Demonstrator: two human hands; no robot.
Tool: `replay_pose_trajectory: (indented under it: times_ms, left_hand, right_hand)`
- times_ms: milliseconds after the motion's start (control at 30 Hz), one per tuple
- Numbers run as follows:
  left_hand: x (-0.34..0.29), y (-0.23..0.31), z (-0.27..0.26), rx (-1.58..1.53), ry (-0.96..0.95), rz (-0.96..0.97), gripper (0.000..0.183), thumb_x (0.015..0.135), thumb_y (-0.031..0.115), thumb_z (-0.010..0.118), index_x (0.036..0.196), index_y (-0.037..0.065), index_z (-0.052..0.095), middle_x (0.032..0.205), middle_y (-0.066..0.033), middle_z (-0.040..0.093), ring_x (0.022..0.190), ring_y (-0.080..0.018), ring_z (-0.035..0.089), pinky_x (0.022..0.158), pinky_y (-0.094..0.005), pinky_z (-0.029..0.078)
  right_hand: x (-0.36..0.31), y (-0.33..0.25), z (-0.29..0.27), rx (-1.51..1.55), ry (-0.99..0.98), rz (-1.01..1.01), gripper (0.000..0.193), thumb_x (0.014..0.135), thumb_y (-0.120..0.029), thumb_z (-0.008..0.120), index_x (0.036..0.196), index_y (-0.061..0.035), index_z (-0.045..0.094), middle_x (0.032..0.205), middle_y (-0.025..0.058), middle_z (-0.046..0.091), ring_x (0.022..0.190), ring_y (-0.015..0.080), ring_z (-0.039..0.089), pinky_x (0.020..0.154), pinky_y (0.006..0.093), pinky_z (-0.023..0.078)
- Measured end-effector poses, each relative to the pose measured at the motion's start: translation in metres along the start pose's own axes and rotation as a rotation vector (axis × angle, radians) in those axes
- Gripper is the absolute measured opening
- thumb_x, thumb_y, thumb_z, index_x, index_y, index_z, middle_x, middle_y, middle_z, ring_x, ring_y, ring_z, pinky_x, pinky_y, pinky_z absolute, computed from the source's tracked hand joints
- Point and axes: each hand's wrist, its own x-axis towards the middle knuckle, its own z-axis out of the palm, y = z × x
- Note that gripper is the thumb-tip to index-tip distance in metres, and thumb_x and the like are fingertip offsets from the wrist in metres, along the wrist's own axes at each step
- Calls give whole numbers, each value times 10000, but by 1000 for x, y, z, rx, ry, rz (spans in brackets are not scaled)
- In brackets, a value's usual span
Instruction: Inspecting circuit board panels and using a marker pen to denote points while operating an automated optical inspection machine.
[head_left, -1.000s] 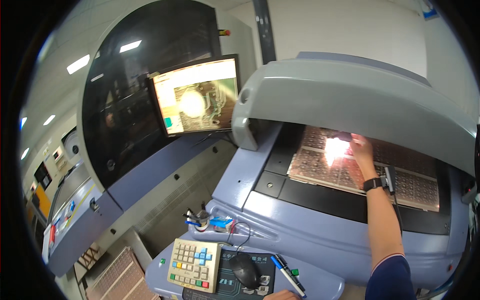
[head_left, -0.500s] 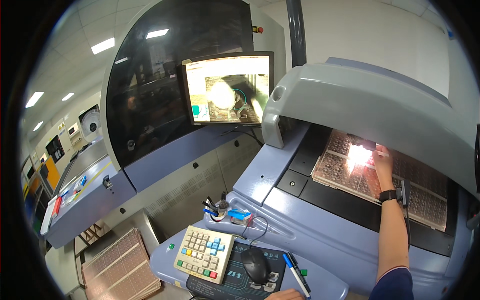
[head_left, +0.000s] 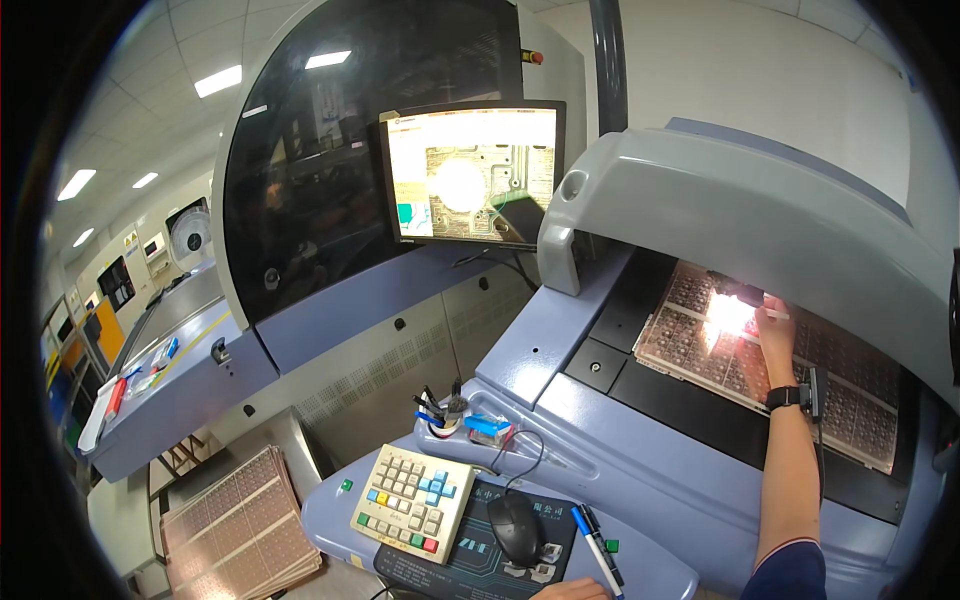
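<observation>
My right hand (head_left: 775,334) reaches under the machine's grey hood onto a copper-coloured circuit board panel (head_left: 845,408). Its fingers are drawn together beside a bright glowing spot; a small pale piece shows at them, too unclear to name. A dark watch-like band circles that wrist, with a small black device and cable beside it. The monitor (head_left: 475,175) displays magnified circuit traces, a bright white disc and a dark blurred shape. Only the upper part of my left hand (head_left: 572,591) shows at the lower edge, below the black mouse (head_left: 515,530); its fingers cannot be made out.
A beige keypad (head_left: 412,503) and the mouse sit on a dark mat, with a blue-and-white marker (head_left: 597,550) to their right. Behind them stand a pen cup (head_left: 438,418) and a small blue-topped box (head_left: 488,428). More copper-coloured panels (head_left: 235,530) lie stacked at lower left.
The whole view has shifted slightly. On the monitor, the dark shape has moved down and more traces show. My right hand stays beside the glow; my left stays at the lower edge.
</observation>
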Motion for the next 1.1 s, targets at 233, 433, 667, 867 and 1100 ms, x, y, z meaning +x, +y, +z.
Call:
replay_pose_trajectory:
  times_ms: [233,433,667,867,1100]
  left_hand:
    - [2,1,-2,11,8,8,239,925,225,628,748,70,591,723,-91,544,705,-272,559,631,-368,469]
    - [1,1,-2,15,14,11,241,926,226,628,747,70,591,725,-91,547,705,-271,559,627,-370,468]
    - [0,3,-1,11,30,9,242,926,226,628,748,66,593,728,-93,551,707,-275,563,624,-373,467]
    - [3,2,0,13,23,17,244,923,228,632,743,68,593,724,-93,551,708,-273,565,622,-373,468]
    - [4,1,-2,18,9,23,233,923,228,632,754,71,596,730,-89,549,709,-269,561,624,-371,469]
  right_hand:
    - [3,7,-1,-81,12,-29,135,855,-150,611,899,-23,622,727,70,635,665,158,602,635,319,496]
    - [3,9,1,-86,15,-25,133,849,-148,613,890,-22,625,719,78,637,654,168,596,629,322,490]
    - [8,14,0,48,-39,39,115,862,-126,603,874,-13,618,684,44,607,577,133,562,552,291,468]
    - [12,17,-4,262,-103,189,99,877,-111,590,869,-12,592,665,31,579,529,97,527,493,256,450]
    - [6,0,-7,337,-141,214,101,886,-109,586,879,-9,592,668,29,574,533,93,518,493,250,447]
